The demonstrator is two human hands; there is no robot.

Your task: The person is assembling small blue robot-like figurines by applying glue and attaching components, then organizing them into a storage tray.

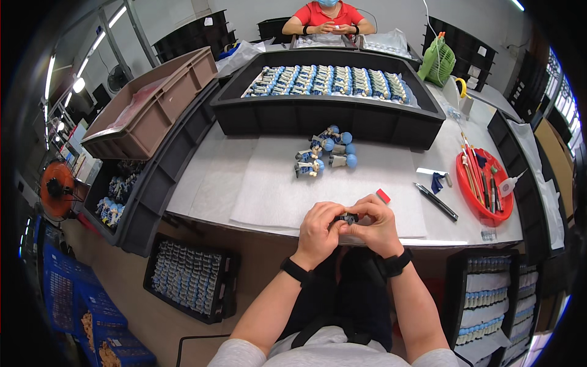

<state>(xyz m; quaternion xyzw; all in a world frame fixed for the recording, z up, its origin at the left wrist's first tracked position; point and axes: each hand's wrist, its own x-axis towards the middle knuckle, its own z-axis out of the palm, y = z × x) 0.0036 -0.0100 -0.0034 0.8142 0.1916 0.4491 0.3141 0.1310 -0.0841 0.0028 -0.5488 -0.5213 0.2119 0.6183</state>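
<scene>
My left hand and my right hand meet at the near edge of the table. Between their fingertips they grip a small figurine, mostly covered by the fingers; a dark part of it shows. Ahead of the hands, several blue-capped toy figurines lie loosely grouped on a white foam sheet. Just beyond my right hand is a small red and green block. Past the figurines stands a black crate filled with rows of similar figurines.
To the right, a red tray holds brushes and a small white bottle; a black pen-shaped tool lies beside it. A brown crate stands at left. Figurine-filled crates sit below. Opposite, a person in red works.
</scene>
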